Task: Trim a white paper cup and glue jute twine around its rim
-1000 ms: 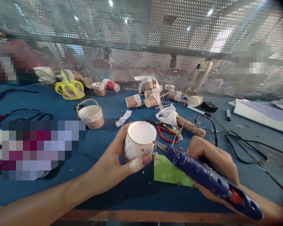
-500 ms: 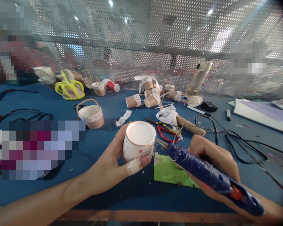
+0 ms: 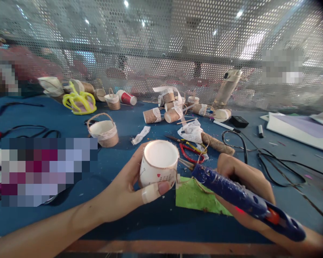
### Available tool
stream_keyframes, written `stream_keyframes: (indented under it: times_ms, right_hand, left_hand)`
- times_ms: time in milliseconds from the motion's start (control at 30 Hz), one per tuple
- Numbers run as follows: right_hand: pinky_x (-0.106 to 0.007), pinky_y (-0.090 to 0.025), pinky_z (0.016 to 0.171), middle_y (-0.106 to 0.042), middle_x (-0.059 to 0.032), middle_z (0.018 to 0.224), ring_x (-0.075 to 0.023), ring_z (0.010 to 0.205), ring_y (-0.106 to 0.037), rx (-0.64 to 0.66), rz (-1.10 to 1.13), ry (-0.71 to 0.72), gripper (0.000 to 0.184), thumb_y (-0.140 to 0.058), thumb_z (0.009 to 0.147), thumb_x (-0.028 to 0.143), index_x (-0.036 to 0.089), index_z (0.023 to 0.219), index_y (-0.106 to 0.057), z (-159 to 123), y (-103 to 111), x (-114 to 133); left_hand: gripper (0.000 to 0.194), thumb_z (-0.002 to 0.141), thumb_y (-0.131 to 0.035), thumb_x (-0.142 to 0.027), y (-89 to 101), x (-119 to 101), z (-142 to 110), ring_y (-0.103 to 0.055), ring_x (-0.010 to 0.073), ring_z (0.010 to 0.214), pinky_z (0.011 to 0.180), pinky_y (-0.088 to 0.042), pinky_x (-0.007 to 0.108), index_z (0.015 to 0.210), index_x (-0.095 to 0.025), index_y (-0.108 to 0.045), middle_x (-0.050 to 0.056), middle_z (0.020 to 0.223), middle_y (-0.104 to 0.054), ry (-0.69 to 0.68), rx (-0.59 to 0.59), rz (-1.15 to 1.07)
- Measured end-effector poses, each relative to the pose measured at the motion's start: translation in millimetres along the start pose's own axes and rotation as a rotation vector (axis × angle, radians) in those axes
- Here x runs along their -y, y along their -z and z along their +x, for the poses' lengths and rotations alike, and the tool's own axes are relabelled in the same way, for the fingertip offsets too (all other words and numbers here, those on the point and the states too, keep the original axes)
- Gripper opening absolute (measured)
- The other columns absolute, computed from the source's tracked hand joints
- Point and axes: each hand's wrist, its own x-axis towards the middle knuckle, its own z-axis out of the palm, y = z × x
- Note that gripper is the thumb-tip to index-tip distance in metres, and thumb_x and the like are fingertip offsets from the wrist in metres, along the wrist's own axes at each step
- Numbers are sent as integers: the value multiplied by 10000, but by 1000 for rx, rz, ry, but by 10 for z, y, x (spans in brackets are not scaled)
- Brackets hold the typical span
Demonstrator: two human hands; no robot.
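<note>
Fingers of the left hand (image 3: 118, 195) clamp a white paper cup (image 3: 150, 173) mid-table, thumb (image 3: 164, 187) at its six o'clock; squeezing harder might dent it. At its three o'clock, the nozzle (image 3: 187, 164) of the glue gun (image 3: 231, 191), gripped in the right hand's (image 3: 249, 181) curled fingers, could slip and burn that thumb.

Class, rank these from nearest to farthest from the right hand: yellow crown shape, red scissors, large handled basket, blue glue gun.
1. Blue glue gun, held in the right hand.
2. Red scissors, to its left.
3. Large handled basket, farther left.
4. Yellow crown shape, far left, beyond the basket.
</note>
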Motion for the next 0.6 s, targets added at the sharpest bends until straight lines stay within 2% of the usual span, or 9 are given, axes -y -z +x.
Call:
stream_keyframes:
  times_ms: [167, 300, 467, 600]
  right_hand:
    - [-268, -290, 525, -432, 34, 671, -121, 593, -396, 25, 10, 38, 270, -638, 839, 128, 225, 719, -417, -17, 10, -20]
    - [-265, -293, 525, -435, 35, 677, -120, 600, -402, 30, 5, 31, 254, -630, 828, 107, 224, 717, -434, -12, 3, -23]
    - [-272, -287, 509, -424, 53, 657, -111, 566, -382, -48, 53, -60, 282, -680, 771, 103, 225, 690, -439, -6, -18, -58]
    - [-260, -387, 522, -525, 60, 654, -110, 548, -472, -126, 108, -90, 189, -649, 827, 128, 236, 741, -521, 40, -62, -36]
  left_hand:
    - [522, 876, -725, -294, 27, 19, 2, -608, 202, 1058, 903, -537, 290, 1326, -373, -473, 13, 1226, -601, 10, 24, -3]
    - [527, 860, -741, -286, 4, -14, 6, -620, 209, 1064, 910, -531, 296, 1316, -363, -488, 9, 1220, -625, 33, -3, 2]
    - [576, 767, -814, -365, -83, -115, 26, -648, 223, 1005, 824, -544, 271, 1263, -283, -534, 34, 1135, -675, 102, -119, -72]
    - [544, 758, -818, -358, -84, -134, 54, -669, 237, 1001, 826, -561, 290, 1222, -270, -549, 41, 1118, -686, 175, -70, -106]
